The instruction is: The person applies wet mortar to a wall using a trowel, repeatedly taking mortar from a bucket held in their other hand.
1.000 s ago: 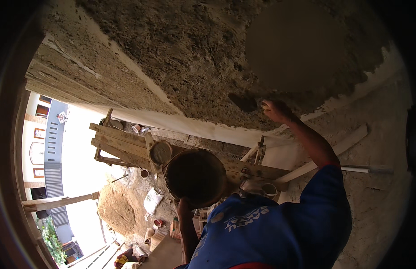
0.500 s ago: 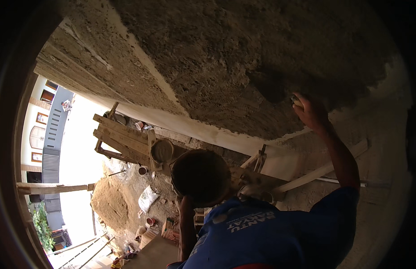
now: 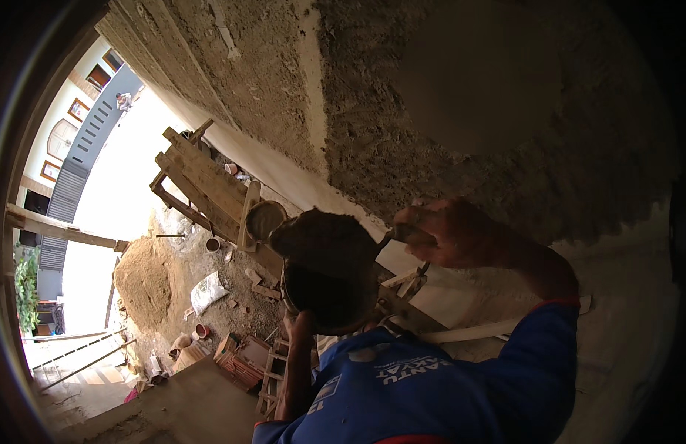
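Below my chest hangs a dark round bucket, with my left hand closed on its near left rim. My right hand is wrapped round the handle of a trowel to the right of the bucket. A heap of wet mortar sits on the trowel's blade, above the bucket's far side. Most of the blade is hidden under it, and the bucket's inside is too dark to read. Ahead rises a rough wall coated with damp grey mortar.
Wooden scaffold planks run off to the left, with a round mortar-filled container on them. Lower down are a sand pile, a white sack and a wooden ladder. A pale timber slants behind my right arm.
My right hand has come down and left from the wall to the bucket. The trowel now carries a heap of mortar. My left hand stays at the bucket, and the whole view has turned.
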### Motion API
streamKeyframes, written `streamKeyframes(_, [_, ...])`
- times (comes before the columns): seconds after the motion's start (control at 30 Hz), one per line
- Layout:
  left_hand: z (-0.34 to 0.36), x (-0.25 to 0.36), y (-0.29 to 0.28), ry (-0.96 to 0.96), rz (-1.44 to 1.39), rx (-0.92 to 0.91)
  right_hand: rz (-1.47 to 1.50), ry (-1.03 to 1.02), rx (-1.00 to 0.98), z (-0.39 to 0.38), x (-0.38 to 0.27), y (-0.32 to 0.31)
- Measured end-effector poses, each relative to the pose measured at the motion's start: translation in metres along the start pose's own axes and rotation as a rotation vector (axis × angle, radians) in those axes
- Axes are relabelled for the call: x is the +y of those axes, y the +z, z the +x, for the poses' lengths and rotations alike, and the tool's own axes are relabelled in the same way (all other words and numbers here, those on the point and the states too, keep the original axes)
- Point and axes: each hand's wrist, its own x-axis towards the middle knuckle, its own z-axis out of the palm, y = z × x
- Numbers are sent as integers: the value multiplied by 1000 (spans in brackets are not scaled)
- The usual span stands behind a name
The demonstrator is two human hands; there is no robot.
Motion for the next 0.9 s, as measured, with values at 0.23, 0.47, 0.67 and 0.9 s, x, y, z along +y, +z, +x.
streamKeyframes(0.23, [10,-12,-18,42,-71,87,513,47,-230,53,30,28])
streamKeyframes(0.47, [14,-40,-64,-27,-52,92,146,394,893,22,115,-97])
streamKeyframes(0.67, [20,-1,-48,-21,-110,129,210,384,466,24,104,7])
streamKeyframes(0.9, [25,7,-30,-2,-2,87,240,399,-252,11,105,159])
